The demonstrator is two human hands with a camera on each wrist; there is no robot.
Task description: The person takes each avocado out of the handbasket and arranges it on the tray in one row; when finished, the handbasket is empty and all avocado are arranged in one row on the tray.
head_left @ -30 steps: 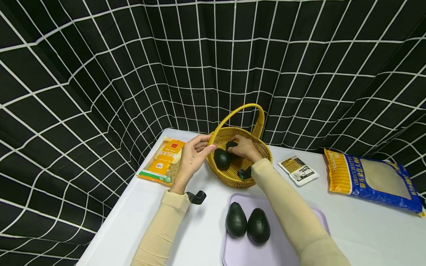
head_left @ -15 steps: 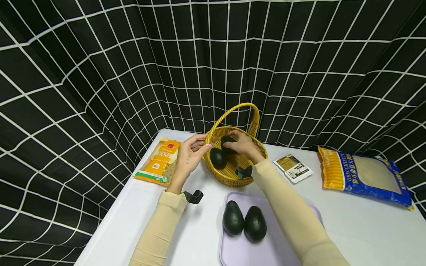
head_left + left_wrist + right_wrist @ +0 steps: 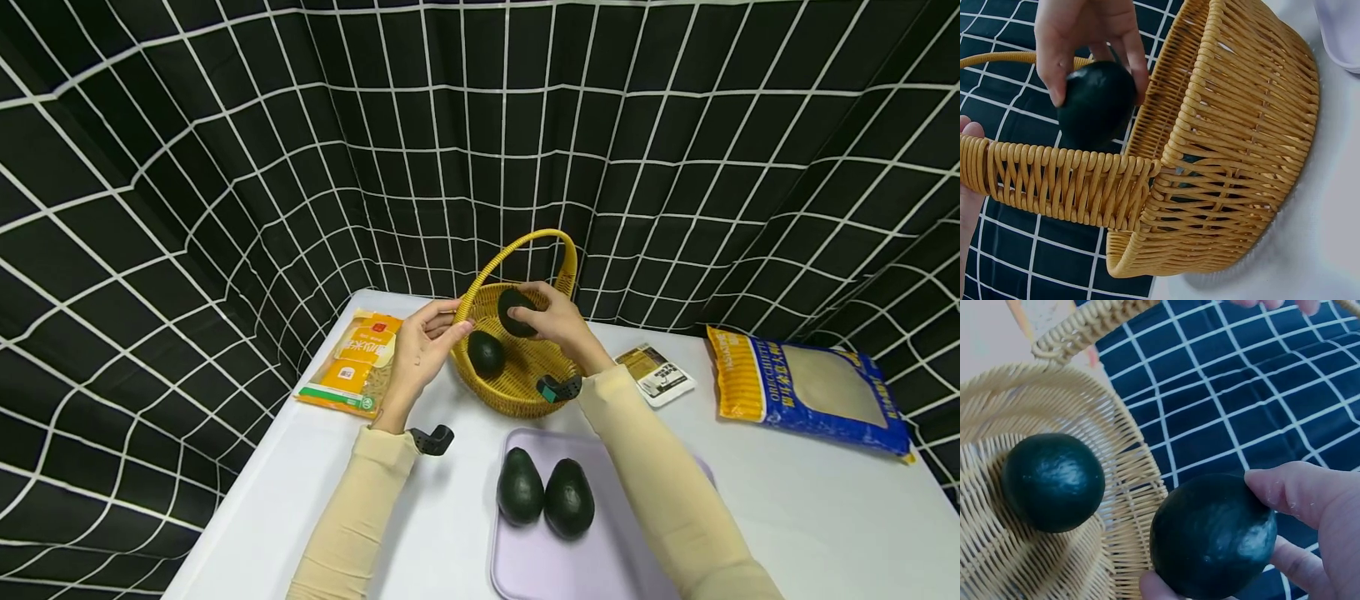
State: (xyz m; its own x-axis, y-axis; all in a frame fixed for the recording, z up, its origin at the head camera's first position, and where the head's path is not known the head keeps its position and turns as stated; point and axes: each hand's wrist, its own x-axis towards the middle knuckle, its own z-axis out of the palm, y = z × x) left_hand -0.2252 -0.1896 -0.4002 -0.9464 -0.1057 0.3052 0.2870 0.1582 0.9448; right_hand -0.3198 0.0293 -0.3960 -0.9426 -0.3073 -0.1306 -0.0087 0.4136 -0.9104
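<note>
A yellow wicker basket (image 3: 517,403) with an arched handle stands near the back of the table. My left hand (image 3: 422,348) holds the handle's left base between thumb and fingers. My right hand (image 3: 561,321) grips a dark green avocado (image 3: 516,313), raised around rim height in the left wrist view. There, the held avocado (image 3: 1097,103) shows beyond the handle, with fingers on both sides. A second avocado (image 3: 1054,482) lies inside the basket on the left. Two more avocados, one left (image 3: 520,487) and one right (image 3: 569,498), lie side by side on a lilac tray (image 3: 540,575).
Left of the basket lies an orange noodle packet (image 3: 352,364). On the right are a small brown-and-white pouch (image 3: 656,374) and a large blue-and-yellow pasta bag (image 3: 810,392). A black gridded curtain (image 3: 480,125) rises behind the table.
The right hand has lifted the avocado up from the basket's bottom, and more of it shows now. The left hand keeps its hold on the handle. The whole view has drifted slightly.
</note>
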